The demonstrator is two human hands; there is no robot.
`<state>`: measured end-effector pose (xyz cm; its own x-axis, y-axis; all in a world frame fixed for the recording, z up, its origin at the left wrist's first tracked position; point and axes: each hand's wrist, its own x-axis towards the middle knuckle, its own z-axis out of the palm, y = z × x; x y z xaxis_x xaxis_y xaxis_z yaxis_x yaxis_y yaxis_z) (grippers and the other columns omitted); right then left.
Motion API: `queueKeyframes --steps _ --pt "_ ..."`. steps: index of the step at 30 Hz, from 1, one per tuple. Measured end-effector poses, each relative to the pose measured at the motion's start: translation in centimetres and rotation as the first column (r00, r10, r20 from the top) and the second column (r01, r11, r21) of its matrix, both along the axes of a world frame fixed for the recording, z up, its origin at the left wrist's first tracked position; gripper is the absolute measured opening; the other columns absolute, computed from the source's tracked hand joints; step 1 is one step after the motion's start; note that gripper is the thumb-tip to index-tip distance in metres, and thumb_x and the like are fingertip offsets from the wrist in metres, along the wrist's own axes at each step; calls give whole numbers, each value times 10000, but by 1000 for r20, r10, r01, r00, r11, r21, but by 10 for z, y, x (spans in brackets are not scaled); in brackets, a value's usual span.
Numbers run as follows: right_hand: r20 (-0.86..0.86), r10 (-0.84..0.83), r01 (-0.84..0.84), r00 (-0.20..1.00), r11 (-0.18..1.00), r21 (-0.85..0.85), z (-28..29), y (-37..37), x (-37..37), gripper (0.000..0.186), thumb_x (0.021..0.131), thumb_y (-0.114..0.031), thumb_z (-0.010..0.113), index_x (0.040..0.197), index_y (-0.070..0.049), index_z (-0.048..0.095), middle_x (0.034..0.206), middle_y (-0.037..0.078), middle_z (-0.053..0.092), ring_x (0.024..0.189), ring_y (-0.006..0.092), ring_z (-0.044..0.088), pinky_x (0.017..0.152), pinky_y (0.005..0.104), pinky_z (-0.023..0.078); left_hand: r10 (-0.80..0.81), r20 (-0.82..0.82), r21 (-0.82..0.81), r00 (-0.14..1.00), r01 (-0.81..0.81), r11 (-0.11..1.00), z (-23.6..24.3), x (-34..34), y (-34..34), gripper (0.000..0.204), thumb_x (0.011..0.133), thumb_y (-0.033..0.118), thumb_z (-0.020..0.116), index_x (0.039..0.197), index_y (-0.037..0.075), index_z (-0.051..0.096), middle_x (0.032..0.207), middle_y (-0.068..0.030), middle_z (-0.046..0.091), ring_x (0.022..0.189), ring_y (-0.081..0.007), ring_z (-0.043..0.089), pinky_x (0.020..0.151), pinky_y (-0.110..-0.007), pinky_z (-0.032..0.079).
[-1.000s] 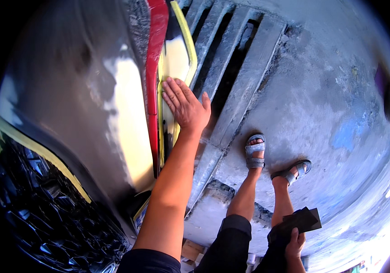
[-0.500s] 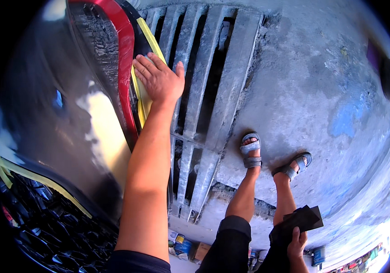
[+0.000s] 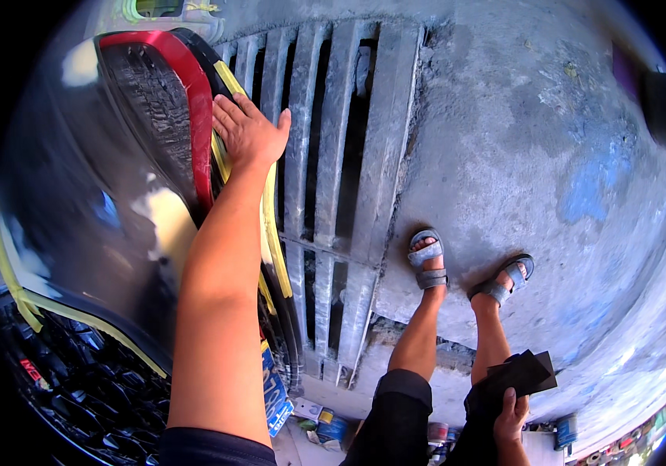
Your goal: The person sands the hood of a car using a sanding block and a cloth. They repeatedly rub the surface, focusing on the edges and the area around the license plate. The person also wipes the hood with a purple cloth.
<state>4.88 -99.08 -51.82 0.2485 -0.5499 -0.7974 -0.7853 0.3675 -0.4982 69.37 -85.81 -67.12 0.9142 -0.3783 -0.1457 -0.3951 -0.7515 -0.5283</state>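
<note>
My left hand point(image 3: 249, 133) rests flat, fingers extended and thumb apart, on the edge of a dark car bumper point(image 3: 77, 210). Its fingertips reach the glossy red trim point(image 3: 200, 113), and strips of yellow masking tape point(image 3: 271, 233) run under and beside the palm. Within the trim is a rough black textured recess point(image 3: 147, 93). A cream patch point(image 3: 171, 229), resembling filler, shows on the bumper, partly behind my forearm. Low at the right, my right hand point(image 3: 510, 413) pinches thin dark sheets that look like sandpaper point(image 3: 531, 371), held over my leg.
Below the bumper edge lies a slatted floor grate point(image 3: 333, 147) with dark gaps. My sandalled feet point(image 3: 428, 256) stand on stained concrete point(image 3: 504, 155). A black mesh grille point(image 3: 92, 380), a blue plate point(image 3: 277, 392) and several cans point(image 3: 333, 429) show along the lower part.
The view has shifted, so the bumper and my left arm sit further left in it. The blue plate has come into sight. My left hand stays at the red trim; my right keeps its grip.
</note>
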Motion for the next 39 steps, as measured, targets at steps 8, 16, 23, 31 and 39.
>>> queueKeyframes --steps 8,16,23,31,39 --pt "24 65 -64 998 998 -26 3 -2 7 309 995 -205 508 1205 11 578 1114 75 614 1034 182 544 934 313 407 -332 -237 -92 913 319 943 4 -27 17 834 956 534 395 1493 -62 170 1581 -212 159 1487 -330 63 1203 -432 48" --pt "4 58 -58 998 997 -54 7 -1 7 257 980 -175 509 1115 21 608 1088 129 606 1014 259 560 905 362 417 -154 -4 -165 988 152 975 -11 -4 23 825 957 523 396 1501 -47 153 1586 -225 114 1487 -330 52 1201 -439 53" --pt "-15 70 -71 997 996 -56 6 -1 3 259 977 -174 511 1119 20 607 1097 126 605 1016 255 560 907 357 415 -76 84 -232 994 94 968 -12 -5 26 842 963 548 356 1500 -62 137 1589 -219 107 1489 -316 54 1202 -428 37" --pt "-29 143 -143 989 989 -20 3 5 -1 323 1001 -222 508 1219 11 561 1150 74 603 1047 163 534 926 296 407 -12 79 -221 997 29 975 -14 -31 29 897 940 580 378 1464 -122 186 1557 -302 110 1470 -404 58 1192 -477 33" --pt "-17 82 -83 997 995 -53 7 3 26 285 984 -216 511 1119 17 604 1098 133 601 1018 261 551 916 365 404 -102 -74 -153 992 89 984 -2 41 -3 964 921 667 353 1462 -117 203 1555 -288 147 1475 -373 73 1195 -456 55"
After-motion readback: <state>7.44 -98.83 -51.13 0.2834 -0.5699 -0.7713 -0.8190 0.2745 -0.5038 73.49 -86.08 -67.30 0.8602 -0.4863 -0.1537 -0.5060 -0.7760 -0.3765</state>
